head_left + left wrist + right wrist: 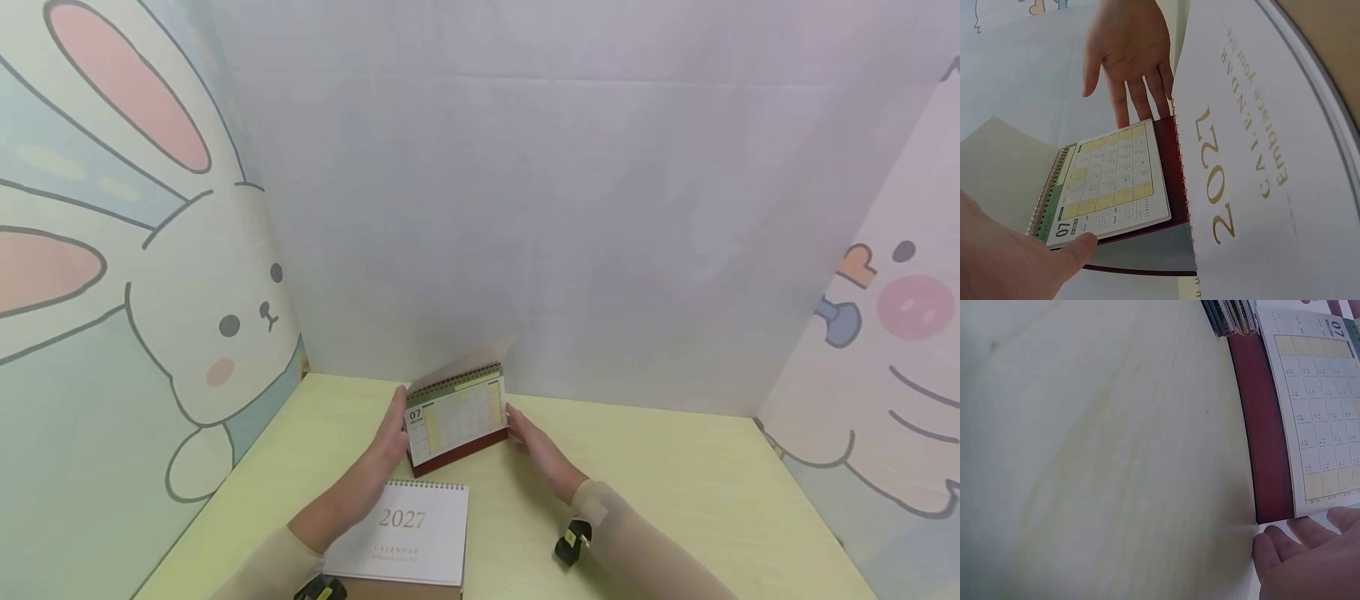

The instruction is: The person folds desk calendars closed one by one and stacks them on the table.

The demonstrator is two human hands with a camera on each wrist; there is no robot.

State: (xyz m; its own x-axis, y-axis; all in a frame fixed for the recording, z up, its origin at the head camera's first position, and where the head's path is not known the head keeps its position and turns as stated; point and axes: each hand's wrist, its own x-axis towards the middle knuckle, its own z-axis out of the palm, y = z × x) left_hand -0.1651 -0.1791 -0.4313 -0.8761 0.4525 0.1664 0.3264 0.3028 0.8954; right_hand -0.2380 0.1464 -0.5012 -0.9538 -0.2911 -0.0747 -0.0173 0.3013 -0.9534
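Note:
A desk calendar open at page 07 stands tilted on its dark red base, with a turned-over page rising behind its spiral binding. My left hand lies along its left edge, thumb near the page corner. At the right edge, my right hand has its fingers extended, fingertips touching the side near the base. In the left wrist view the right palm faces the calendar. A white calendar marked 2027 lies nearer me, partly covered by my left forearm.
The pale yellow table extends to the right of both calendars. A plain pale backdrop rises close behind the open calendar. Side panels carry a cartoon rabbit at left and a pig at right.

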